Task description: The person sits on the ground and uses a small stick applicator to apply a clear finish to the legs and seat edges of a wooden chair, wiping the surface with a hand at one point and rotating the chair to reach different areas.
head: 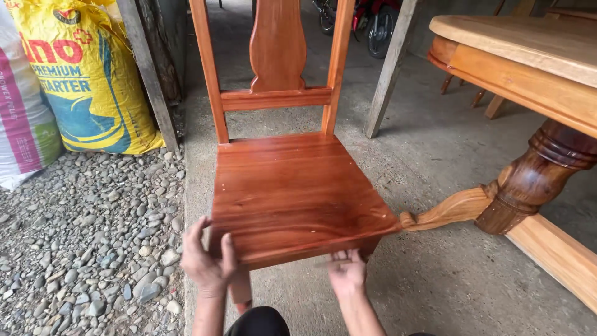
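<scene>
A reddish-brown varnished wooden chair [292, 186] stands on the concrete floor facing me, its tall back rising out of the top of the view. My left hand [208, 261] grips the front left corner of the seat, thumb on top and fingers along the side. At the seat's front edge, near its right corner, my right hand [347, 272] presses up from below with the fingers curled under the wood. A front leg of the chair shows between my forearms.
A large wooden table [528, 56] with a turned pedestal leg [535, 180] and a floor beam stands at right. Gravel [87, 242] covers the ground at left, with a yellow sack [87, 74] and a white sack behind it. A motorbike [367, 18] is parked at the back.
</scene>
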